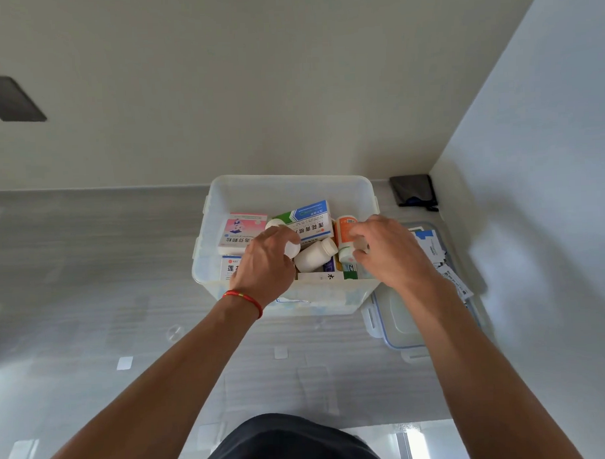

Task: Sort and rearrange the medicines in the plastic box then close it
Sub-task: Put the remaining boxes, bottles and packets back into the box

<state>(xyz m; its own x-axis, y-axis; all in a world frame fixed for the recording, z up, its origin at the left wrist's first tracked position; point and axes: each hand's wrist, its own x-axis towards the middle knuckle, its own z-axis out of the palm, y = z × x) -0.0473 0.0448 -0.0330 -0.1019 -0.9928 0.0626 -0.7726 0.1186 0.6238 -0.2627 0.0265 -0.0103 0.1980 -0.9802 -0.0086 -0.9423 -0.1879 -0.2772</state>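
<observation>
We find our left hand (266, 256) curled round a white bottle (291, 247) and our right hand (385, 248) gripping a small pale roll (360, 245), both inside the open plastic box (293, 192). A second white bottle (315, 254) lies between them among medicine cartons (309, 220); the lid (398, 320) rests just right of the box on the grey counter (90, 271)

the translucent plastic box (286, 192) stands open on the grey counter, crowded with medicines: a pink-and-white carton (241, 231) at its left, a blue, green and white carton (307, 219) tilted behind, a white bottle (315, 254) lying on its side and an orange-labelled bottle (346, 233) at the right. its clear lid (398, 323) lies flat just beside the box on the right, with what look like sachets (450, 275) on it.
</observation>
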